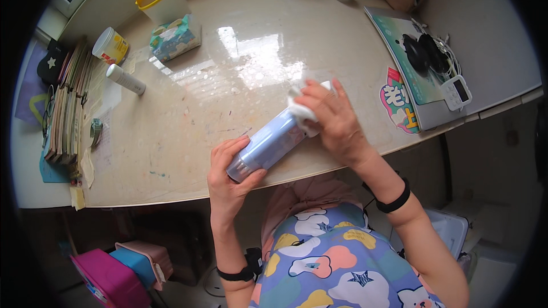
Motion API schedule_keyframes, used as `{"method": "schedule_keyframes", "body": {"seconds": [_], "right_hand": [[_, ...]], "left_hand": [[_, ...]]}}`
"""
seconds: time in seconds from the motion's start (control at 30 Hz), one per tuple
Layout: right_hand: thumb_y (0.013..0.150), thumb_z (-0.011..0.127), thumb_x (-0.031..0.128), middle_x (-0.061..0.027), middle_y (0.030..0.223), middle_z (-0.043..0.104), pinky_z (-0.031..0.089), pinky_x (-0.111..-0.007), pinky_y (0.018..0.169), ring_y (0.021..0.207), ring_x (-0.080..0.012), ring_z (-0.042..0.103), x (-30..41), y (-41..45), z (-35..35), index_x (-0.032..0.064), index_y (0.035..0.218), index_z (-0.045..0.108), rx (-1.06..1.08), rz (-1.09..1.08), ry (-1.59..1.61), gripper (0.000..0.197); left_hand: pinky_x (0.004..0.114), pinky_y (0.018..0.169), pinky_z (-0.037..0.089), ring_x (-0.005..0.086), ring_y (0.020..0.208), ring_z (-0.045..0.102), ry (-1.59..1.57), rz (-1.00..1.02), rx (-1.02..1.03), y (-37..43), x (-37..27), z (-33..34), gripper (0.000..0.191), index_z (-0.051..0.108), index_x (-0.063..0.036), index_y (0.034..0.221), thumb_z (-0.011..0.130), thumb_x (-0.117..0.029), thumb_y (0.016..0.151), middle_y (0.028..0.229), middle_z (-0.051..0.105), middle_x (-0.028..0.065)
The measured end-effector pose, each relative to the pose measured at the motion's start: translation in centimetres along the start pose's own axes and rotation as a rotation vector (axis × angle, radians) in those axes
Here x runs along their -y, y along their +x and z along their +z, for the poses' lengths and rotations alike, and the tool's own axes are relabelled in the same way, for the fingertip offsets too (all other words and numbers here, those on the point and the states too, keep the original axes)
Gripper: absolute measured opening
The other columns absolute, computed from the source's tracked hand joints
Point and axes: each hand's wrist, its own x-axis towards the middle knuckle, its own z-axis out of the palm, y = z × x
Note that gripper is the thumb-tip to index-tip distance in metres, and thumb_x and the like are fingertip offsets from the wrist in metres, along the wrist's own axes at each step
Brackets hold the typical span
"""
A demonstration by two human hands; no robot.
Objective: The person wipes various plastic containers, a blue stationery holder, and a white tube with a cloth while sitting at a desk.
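A pale blue cylindrical bottle [274, 139] lies tilted across the front part of the desk. My left hand [231, 164] grips its lower end, thumb on the near side and fingers on the far side. At the other end, my right hand [329, 115] presses a crumpled white tissue [302, 113] against the bottle. That hand hides much of the upper end; a bit of white shows past the fingers. Farther back stands a tissue pack [175, 38] with a teal and white pattern.
A white cylindrical bottle [125, 79], a yellow-labelled tub [110, 46] and a yellow-rimmed bucket [160, 2] stand left. Upright books [66, 124] line the left edge. At right, a laptop [421, 124] carries a booklet, cables and a small white device [457, 93]. Glare covers the desktop's [171, 137] middle.
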Motion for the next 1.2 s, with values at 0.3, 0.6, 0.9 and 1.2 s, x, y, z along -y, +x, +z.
{"method": "schedule_keyframes", "body": {"seconds": [0.3,0.6,0.9,1.2], "right_hand": [[0.071,0.073,-0.003,-0.0086,0.107,0.059,0.051,-0.037,0.088,0.097,-0.0308,0.057,0.4,0.0,-1.6,0.0067,0.109,0.068,-0.127,0.214,0.018,0.04],[0.072,0.067,-0.005,-0.0108,0.113,0.061,0.051,-0.038,0.084,0.099,-0.0304,0.057,1.9,0.9,-2.4,0.0025,0.111,0.065,-0.071,0.211,0.055,0.04],[0.071,0.065,0.009,-0.0145,0.109,0.06,0.051,-0.04,0.087,0.099,-0.0307,0.058,8.4,2.2,1.9,-0.0045,0.108,0.062,0.047,-0.187,0.355,0.04],[0.074,0.065,0.002,-0.0142,0.105,0.062,0.051,-0.039,0.083,0.098,-0.032,0.058,5.4,2.1,0.3,-0.002,0.104,0.065,0.0,0.074,0.203,0.031]], "left_hand": [[0.034,0.097,0.046,0.0251,0.112,0.058,0.124,0.064,0.039,-0.9,0.5,-0.3,0.079,0.05,-0.0031,0.131,0.088,-0.012,0.063,0.123,0.06,0.0132],[0.036,0.086,0.053,0.0243,0.097,0.064,-0.028,0.015,0.007,-0.6,0.8,-0.1,0.072,0.05,-0.003,0.125,0.085,-0.015,0.063,0.107,0.062,0.0139],[0.039,0.089,0.047,0.0309,0.103,0.056,0.07,-0.085,0.003,-1.0,1.8,0.3,0.073,0.052,-0.0029,0.12,0.089,-0.017,0.06,0.11,0.059,0.0131],[0.039,0.089,0.047,0.0309,0.103,0.056,0.042,-0.007,-0.008,-0.4,0.3,0.2,0.068,0.054,-0.0031,0.116,0.09,-0.014,0.058,0.109,0.06,0.0117]]}}
